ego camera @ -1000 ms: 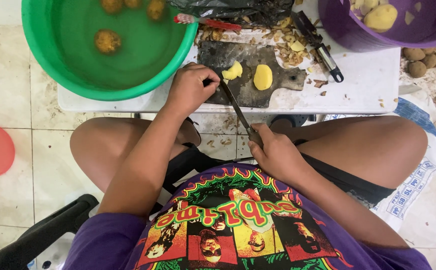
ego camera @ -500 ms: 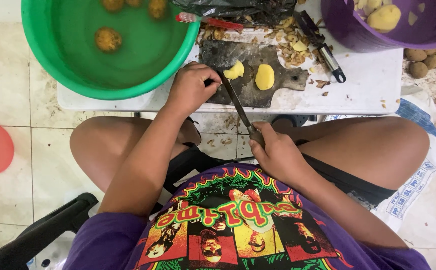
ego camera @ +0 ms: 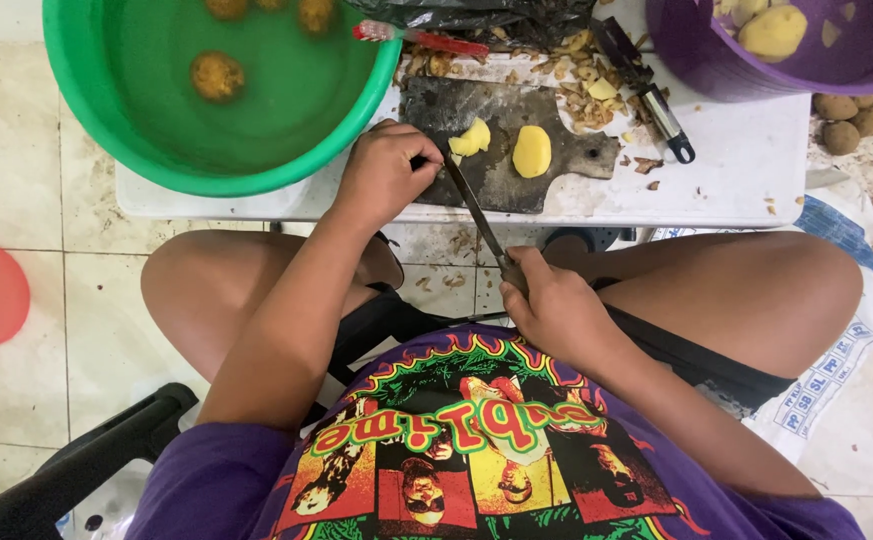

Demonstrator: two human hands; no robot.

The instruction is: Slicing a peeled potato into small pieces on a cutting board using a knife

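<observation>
White table (ego camera: 736,170): right hand (ego camera: 556,310) grips knife (ego camera: 476,215), left hand (ego camera: 386,175) steadies

Seated person at a low white table (ego camera: 736,170), knife in hand.

Right hand (ego camera: 556,310) closed round the handle of a knife (ego camera: 476,215), blade reaching forward to the dark cutting board (ego camera: 501,150). Left hand (ego camera: 386,175) rests at the board's near edge, fingers touching the blade; just beyond it two peeled potato pieces (ego camera: 531,150). Left of that hand, a green basin (ego camera: 86,120) of water with unpeeled potatoes (ego camera: 218,75). Far right, purple bowl (ego camera: 856,75); peeler (ego camera: 646,90) beside peelings (ego camera: 576,85).
</observation>
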